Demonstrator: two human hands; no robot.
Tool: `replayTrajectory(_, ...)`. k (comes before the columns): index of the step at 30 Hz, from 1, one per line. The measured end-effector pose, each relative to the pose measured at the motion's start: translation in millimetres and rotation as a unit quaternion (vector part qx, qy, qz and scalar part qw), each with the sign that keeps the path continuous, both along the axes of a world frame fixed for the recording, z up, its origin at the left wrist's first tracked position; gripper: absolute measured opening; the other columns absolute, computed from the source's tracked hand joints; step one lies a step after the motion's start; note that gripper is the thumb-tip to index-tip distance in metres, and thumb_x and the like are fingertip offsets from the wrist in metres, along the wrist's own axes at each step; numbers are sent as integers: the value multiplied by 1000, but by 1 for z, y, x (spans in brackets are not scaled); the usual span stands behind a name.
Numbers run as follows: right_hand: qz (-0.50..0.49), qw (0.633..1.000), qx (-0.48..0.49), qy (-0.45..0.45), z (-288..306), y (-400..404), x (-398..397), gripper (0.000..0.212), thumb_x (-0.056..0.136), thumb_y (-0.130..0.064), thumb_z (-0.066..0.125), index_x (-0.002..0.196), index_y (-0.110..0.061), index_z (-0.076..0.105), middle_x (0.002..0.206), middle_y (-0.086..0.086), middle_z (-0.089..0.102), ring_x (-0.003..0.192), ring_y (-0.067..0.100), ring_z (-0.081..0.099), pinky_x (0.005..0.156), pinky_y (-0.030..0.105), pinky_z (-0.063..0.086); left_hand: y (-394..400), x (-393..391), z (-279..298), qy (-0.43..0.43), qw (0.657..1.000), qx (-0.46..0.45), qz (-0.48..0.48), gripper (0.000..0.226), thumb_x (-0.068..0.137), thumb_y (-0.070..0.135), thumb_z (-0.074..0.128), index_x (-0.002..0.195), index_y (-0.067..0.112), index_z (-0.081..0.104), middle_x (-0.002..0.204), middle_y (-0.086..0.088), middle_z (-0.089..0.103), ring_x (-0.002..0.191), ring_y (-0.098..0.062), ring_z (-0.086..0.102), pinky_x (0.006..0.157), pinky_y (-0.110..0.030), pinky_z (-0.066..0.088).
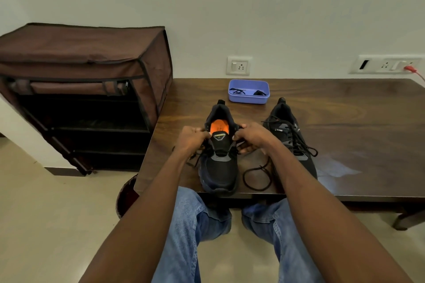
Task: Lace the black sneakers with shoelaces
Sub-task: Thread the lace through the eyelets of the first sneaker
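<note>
A black sneaker (218, 167) with an orange insole stands at the table's front edge, toe toward me. My left hand (192, 138) pinches the black shoelace at the sneaker's left upper eyelets. My right hand (251, 136) pinches the shoelace at its right upper eyelets. A loose loop of the shoelace (256, 178) lies on the table to the right of this sneaker. A second black sneaker (293, 138), laced, stands to the right, partly hidden by my right forearm.
A purple tray (248, 99) holding black laces sits behind the sneakers on the dark wooden table (356, 133). A brown fabric shoe rack (80, 99) stands to the left. Wall sockets are behind; a dark bin (126, 197) is under the table's left corner.
</note>
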State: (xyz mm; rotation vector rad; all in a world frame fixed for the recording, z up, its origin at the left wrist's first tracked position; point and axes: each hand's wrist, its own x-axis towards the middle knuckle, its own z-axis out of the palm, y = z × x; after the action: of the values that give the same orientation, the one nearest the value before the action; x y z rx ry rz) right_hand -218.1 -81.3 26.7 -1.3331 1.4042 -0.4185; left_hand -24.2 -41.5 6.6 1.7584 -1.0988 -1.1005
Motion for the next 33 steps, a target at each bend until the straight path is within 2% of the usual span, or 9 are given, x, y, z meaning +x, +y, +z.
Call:
replayTrajectory(3,8,1000,-3,-1,-2,1,-1,25,91,-16,69,115,-10,64,101,14,71,84,27,69,64,30,58,3,-10,-2,-138,986,-84,-51,27,86,26,75,109,17,64,107,5,63,98,-12,59,85,-30,49)
replayTrajectory(6,2,1000,-3,4,-4,0,0,26,91,-22,72,113,-10,65,103,13,71,88,28,71,66,30,58,-2,-19,-4,-228,954,-149,-124,30,88,25,73,118,19,70,141,-8,45,132,-23,40,108,-33,34)
replayTrajectory(13,21,999,-17,25,-6,-3,2,24,93,-21,69,112,-7,64,97,12,70,71,20,65,56,27,53,0,-25,-4,-251,923,-27,-290,21,97,25,62,109,13,75,166,3,-14,150,-22,-9,124,-43,5)
replayTrajectory(16,21,999,-20,25,-8,-5,4,15,93,-20,69,103,-11,64,99,14,70,74,22,66,64,32,57,-3,-18,-4,-209,935,-26,-286,20,93,22,68,111,13,72,161,9,21,149,-22,-2,123,-42,5)
replayTrajectory(18,21,999,-26,34,-9,-6,5,8,93,-19,69,96,-14,63,99,14,69,77,24,66,76,38,59,-4,-16,-6,-165,944,-29,-283,61,89,17,73,142,9,46,114,14,67,147,-25,17,122,-41,6)
replayTrajectory(21,19,999,-26,39,-9,-7,7,7,93,-16,68,97,-13,63,103,17,70,80,25,67,80,40,58,-7,-12,-8,-84,964,-22,-252,99,82,4,77,156,8,11,73,8,73,116,-19,59,115,-40,31)
replayTrajectory(24,14,998,-31,51,-8,-7,5,11,92,-14,68,100,-8,65,99,15,70,80,24,67,78,37,57,-4,-6,0,1,980,-10,-198,89,83,-4,73,153,8,21,80,-2,73,85,-9,70,92,-27,45)
replayTrajectory(28,-4,997,-40,71,-8,-9,3,6,89,-9,66,90,-4,68,97,19,72,82,26,68,79,39,57,1,10,5,59,994,-13,-93,62,82,1,73,138,1,47,95,3,71,90,-2,65,92,-26,46)
replayTrajectory(33,-22,996,-45,79,-8,-11,0,10,86,-7,67,76,-6,65,93,21,72,88,31,72,77,40,57,-2,28,0,66,995,13,70,31,79,4,73,106,10,59,97,-13,67,95,-25,63,86,-36,52)
